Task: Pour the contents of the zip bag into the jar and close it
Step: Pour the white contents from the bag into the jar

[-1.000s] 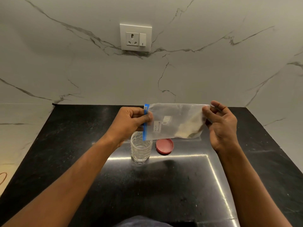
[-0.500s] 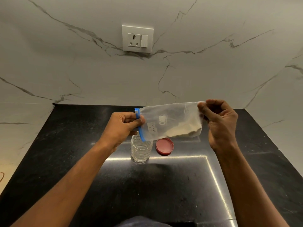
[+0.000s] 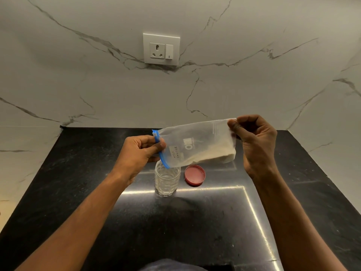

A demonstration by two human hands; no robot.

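Note:
A clear zip bag [image 3: 197, 142] with a blue zip strip and pale powder inside hangs sideways above the counter, tilted with its zip end lower. My left hand [image 3: 140, 153] pinches the blue zip end, and my right hand [image 3: 254, 141] pinches the bag's raised bottom corner. The zip corner sits just over the mouth of a clear ribbed jar [image 3: 167, 179], which stands upright and lidless on the black counter [image 3: 78, 192]. The red lid [image 3: 195, 175] lies flat right of the jar. The powder rests in the bag's lower right part.
A white marble wall with a socket and switch plate [image 3: 161, 48] rises behind the counter. The counter's left and right edges meet the marble. Dark fabric shows at the bottom edge.
The bag has tilted: my left hand lowered the zip end toward the jar mouth while my right hand raised the bottom corner. The powder has slid a little toward the zip end.

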